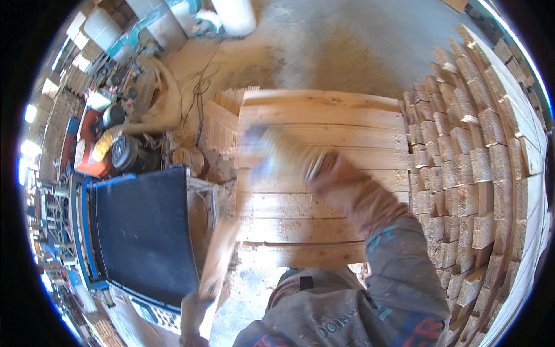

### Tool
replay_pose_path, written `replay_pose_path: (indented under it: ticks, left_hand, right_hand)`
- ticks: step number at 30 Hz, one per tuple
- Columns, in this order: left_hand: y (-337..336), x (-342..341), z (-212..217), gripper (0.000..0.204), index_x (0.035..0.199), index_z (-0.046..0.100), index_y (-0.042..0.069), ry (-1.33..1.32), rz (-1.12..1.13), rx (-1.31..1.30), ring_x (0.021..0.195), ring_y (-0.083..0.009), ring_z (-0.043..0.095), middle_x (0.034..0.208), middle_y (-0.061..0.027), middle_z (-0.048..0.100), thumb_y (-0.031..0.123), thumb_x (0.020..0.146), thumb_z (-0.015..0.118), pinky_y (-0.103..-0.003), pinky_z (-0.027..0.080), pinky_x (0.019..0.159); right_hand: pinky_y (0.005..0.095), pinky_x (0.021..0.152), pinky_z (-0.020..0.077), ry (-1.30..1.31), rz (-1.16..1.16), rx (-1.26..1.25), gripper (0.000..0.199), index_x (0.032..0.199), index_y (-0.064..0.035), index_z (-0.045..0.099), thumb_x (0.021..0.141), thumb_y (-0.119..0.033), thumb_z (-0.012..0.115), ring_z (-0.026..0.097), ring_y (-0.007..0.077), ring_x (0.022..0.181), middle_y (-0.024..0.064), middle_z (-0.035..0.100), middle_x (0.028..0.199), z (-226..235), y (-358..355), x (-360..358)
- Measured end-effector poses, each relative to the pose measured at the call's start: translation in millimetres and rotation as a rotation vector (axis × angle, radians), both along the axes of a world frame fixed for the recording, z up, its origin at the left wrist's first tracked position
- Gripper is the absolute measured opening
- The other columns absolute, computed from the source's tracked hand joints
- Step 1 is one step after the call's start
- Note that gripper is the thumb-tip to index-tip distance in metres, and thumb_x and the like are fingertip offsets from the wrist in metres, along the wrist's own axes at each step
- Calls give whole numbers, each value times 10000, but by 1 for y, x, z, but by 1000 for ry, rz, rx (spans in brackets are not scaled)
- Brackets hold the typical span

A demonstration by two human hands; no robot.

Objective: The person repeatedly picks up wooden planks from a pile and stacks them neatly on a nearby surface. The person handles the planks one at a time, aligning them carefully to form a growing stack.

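A stack of pale wooden boards (306, 211) lies in front of me, its planks side by side with sawdust scattered over them. My right hand (283, 155), in a light glove with dark fingertips, is over the far left part of these boards. Motion smears its fingers, so whether it holds anything is hidden. At the lower left, my left hand (193, 312) grips the near end of a wooden plank (221, 251). That plank slants up between the stack and a machine with a dark flat top, and it is blurred too.
The dark-topped machine (141, 231) stands at my left. Tall piles of stacked lumber (462, 156) rise close on the right. Beyond the boards, cables (199, 92) and sawdust lie on the floor, near a red machine (89, 144) and white dust bags (234, 17).
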State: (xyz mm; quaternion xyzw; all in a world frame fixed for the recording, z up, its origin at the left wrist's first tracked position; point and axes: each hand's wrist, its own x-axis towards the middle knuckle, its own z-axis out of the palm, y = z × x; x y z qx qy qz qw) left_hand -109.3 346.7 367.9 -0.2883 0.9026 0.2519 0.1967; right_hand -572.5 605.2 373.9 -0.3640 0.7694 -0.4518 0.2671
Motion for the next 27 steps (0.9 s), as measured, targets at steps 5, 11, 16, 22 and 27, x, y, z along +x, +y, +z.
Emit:
replay_pose_path:
  ticks: [5, 11, 16, 22, 27]
  left_hand:
    - [-11, 333, -11, 438, 1233, 668, -24, -698, 470, -17, 1126, -418, 663, 1180, -283, 689, 258, 905, 738, -449, 521, 962]
    - [51, 402, -21, 499, 1326, 622, -28, -730, 800, 2, 1222, -406, 626, 1295, -284, 650, 246, 921, 723, -432, 488, 1037]
    - [22, 392, -20, 555, 1404, 583, -30, -71, 494, -339, 1302, -396, 595, 1392, -284, 618, 236, 935, 712, -417, 461, 1098]
    - [43, -56, 31, 658, 1526, 525, 120, 546, -74, -571, 1539, -440, 281, 1626, -184, 401, 267, 926, 752, -598, 305, 1234]
    - [66, -106, 47, 830, 1572, 470, 151, 570, -316, -571, 1311, -411, 539, 1412, -211, 587, 303, 838, 827, -556, 444, 1083]
  right_hand:
    - [464, 1148, 442, 513, -515, 634, 647, 1454, -112, 611, 901, -433, 711, 569, 360, 1372, 194, 610, 1462, -44, 91, -181]
    - [452, 1055, 510, 316, -557, 1062, 514, 1362, -118, 686, 912, -364, 720, 671, 343, 1230, 163, 696, 1344, -110, 128, -250]
    - [472, 1021, 533, 327, -372, 638, 434, 1270, -155, 747, 864, -307, 756, 706, 365, 1128, 147, 748, 1232, -60, 100, -229]
    - [452, 845, 581, 803, -49, 357, 283, 1131, -95, 771, 928, -284, 714, 735, 317, 912, 160, 765, 995, 49, 8, -65]
    - [387, 581, 607, 780, 465, 300, 139, 920, -98, 751, 919, -237, 738, 708, 210, 758, 98, 685, 828, 6, -83, 174]
